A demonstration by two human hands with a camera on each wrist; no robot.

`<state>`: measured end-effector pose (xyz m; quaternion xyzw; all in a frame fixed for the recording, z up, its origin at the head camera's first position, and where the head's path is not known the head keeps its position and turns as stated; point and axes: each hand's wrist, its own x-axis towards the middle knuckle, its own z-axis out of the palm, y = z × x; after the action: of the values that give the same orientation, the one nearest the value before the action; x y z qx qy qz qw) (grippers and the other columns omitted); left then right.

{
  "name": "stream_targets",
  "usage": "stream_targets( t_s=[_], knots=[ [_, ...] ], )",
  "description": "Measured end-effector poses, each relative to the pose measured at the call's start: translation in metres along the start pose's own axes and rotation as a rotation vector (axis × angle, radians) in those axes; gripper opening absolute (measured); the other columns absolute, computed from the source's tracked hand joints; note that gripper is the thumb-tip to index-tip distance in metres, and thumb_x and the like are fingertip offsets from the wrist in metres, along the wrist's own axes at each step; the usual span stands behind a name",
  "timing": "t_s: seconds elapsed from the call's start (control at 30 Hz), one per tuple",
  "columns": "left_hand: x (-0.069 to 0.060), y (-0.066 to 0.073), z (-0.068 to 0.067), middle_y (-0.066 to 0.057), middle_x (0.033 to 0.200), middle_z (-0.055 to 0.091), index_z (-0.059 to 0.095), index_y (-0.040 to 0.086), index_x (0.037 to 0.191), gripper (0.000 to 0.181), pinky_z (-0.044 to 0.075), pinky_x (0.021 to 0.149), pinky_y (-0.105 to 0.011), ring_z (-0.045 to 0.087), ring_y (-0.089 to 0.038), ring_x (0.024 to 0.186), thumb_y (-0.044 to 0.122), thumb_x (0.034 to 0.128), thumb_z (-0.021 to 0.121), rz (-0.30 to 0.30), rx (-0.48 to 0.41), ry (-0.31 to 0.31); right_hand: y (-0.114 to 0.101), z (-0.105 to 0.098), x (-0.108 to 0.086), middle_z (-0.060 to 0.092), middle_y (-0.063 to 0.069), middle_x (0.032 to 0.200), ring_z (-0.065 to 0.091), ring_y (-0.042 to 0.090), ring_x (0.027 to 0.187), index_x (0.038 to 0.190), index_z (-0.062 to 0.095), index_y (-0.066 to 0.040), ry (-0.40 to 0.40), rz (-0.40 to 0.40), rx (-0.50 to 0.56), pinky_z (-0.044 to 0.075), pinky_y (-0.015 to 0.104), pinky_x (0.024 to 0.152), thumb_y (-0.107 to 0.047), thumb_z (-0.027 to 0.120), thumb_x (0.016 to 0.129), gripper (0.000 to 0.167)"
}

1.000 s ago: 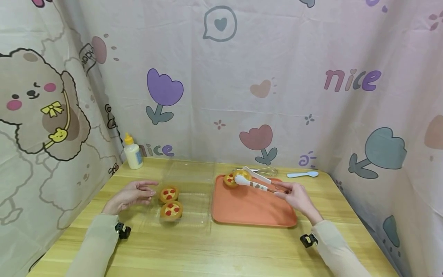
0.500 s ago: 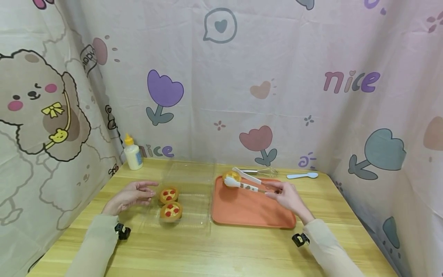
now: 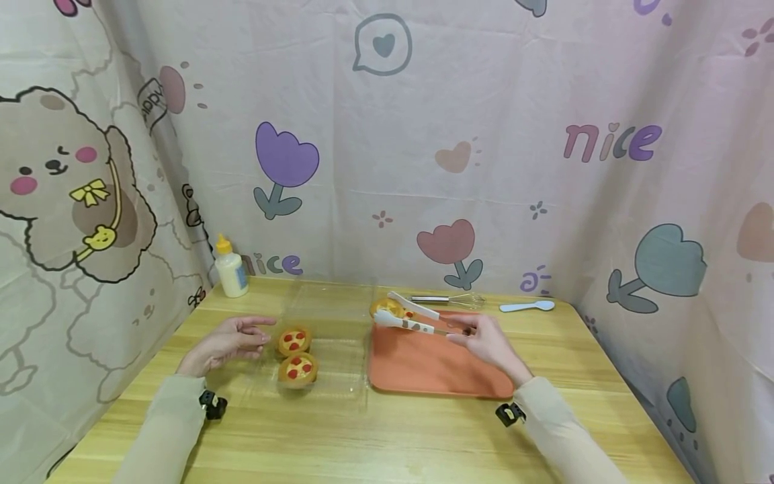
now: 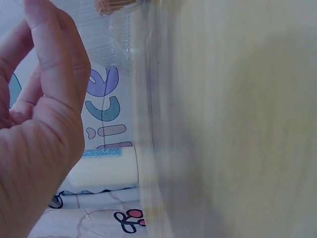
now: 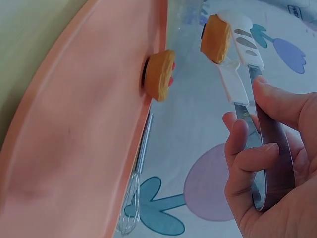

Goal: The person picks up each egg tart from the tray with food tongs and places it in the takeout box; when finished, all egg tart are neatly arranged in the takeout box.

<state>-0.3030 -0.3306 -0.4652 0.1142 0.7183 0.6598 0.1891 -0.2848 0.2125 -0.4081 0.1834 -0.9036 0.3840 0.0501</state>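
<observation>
My right hand [image 3: 486, 344] holds white-tipped metal tongs [image 5: 275, 148] with thumb and fingers. Between the tong tips is a mini pizza tart [image 5: 216, 40], raised above the far left corner of the orange tray [image 3: 438, 366]. Another mini pizza tart [image 5: 159, 77] sits on the tray, mostly behind the tongs in the head view. To the left lies an opened clear plastic box [image 3: 341, 370]; one tart [image 3: 294, 341] and a second tart [image 3: 298, 369] stand along its left side. Beside that box my left hand [image 3: 226, 341] hovers, fingers loosely bent, holding nothing.
A whisk [image 3: 462, 300] lies behind the tray, and a pale blue spoon [image 3: 529, 306] is at the back right. At the back left stands a yellow-capped bottle [image 3: 232, 272]. A printed curtain [image 3: 387, 168] hangs around the wooden table [image 3: 338, 444].
My right hand has carried the tongs and the tart leftward, from over the tray toward the box. The tart left on the tray shows again behind the tongs. My left hand stays put.
</observation>
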Motion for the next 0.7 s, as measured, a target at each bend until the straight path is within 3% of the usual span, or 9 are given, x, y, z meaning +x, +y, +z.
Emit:
stream_targets(
  t_s=[0.13,0.33,0.7],
  knots=[
    [0.0,-0.001,0.0,-0.01,0.1,0.066,0.038,-0.006,0.144,0.054,0.063,0.079,-0.033,0.068,-0.014,0.081,0.003,0.0958,0.059,0.016,-0.011,-0.013,-0.006,0.004,0.003,0.072,0.007,0.115,0.043,0.008,0.054,0.123,0.07,-0.026,0.005,0.001,-0.024,0.036,0.019,0.046,-0.022,0.076,0.086,0.038],
    [0.0,-0.003,-0.001,-0.009,0.1,0.066,0.035,-0.009,0.144,0.055,0.062,0.08,-0.033,0.069,-0.015,0.084,0.002,0.0959,0.058,0.031,-0.014,-0.021,-0.015,0.009,0.006,0.074,-0.001,0.108,0.042,0.007,0.052,0.122,0.07,-0.031,0.015,0.008,-0.074,0.036,0.019,0.047,-0.028,0.077,0.084,0.039],
    [0.001,-0.002,-0.001,-0.01,0.101,0.066,0.038,-0.008,0.143,0.055,0.063,0.077,-0.031,0.069,-0.015,0.084,0.003,0.0949,0.061,0.017,-0.004,-0.002,-0.027,0.025,0.009,0.073,0.002,0.104,0.037,0.005,0.052,0.128,0.067,-0.02,-0.064,-0.056,-0.029,0.032,0.018,0.044,-0.026,0.074,0.087,0.041]
  ],
)
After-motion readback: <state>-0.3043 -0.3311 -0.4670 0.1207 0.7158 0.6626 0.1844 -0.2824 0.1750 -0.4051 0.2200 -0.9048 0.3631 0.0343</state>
